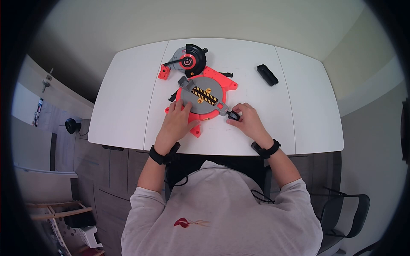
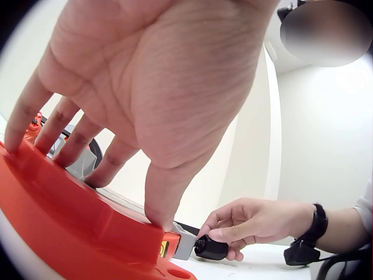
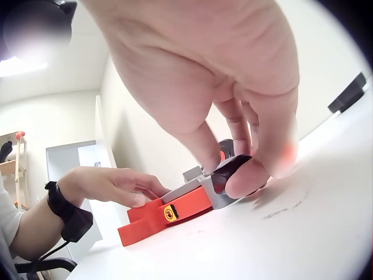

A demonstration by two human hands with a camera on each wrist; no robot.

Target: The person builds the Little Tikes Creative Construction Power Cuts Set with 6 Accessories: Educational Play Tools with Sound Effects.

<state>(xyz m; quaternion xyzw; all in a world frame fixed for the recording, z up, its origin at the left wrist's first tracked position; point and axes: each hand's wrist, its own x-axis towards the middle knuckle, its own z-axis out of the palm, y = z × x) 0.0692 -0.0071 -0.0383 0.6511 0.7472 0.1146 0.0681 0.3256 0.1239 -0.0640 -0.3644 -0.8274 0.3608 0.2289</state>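
A toy miter saw base (image 1: 229, 86) of orange plastic lies on the white table, with a grey round turntable (image 1: 214, 88) bearing a black-and-yellow striped strip. My left hand (image 1: 176, 120) rests on the near left part of the base. Its fingers reach down onto the rim, as the left wrist view shows. A black knob (image 2: 211, 247) sits at the end of the turntable's grey arm (image 2: 185, 245). My right hand (image 1: 251, 124) pinches this knob between thumb and fingers. Just behind the base lies the toy saw head (image 1: 197, 59), grey with a black blade guard.
A black ridged piece (image 1: 267, 75) lies apart on the right side of the table (image 1: 124, 98). Beyond the table's near right corner stands a black chair (image 1: 358, 215). Wall rises behind the far edge, and a door (image 1: 53, 83) is at the left.
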